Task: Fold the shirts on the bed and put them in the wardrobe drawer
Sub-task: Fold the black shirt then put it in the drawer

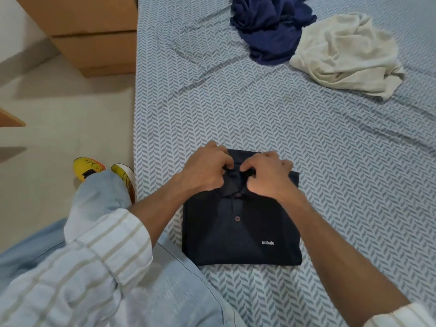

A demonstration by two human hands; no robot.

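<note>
My left hand (207, 169) and right hand (269, 175) each pinch the folded black polo shirt's (240, 230) collar (236, 177), straightening it so it lies flat for the drawer.

Both hands (238, 177) on folded polo (240, 232)

white beige-striped rolled sleeves (106, 251), light blue jeans (169, 291), yellow shoes (88, 167)

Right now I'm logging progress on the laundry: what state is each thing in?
dark polo shirt: folded, flat on bed
blue shirt: crumpled, unfolded
cream shirt: crumpled, unfolded
left hand: pinching the polo's collar
right hand: pinching the polo's collar
wooden drawers: closed
</note>
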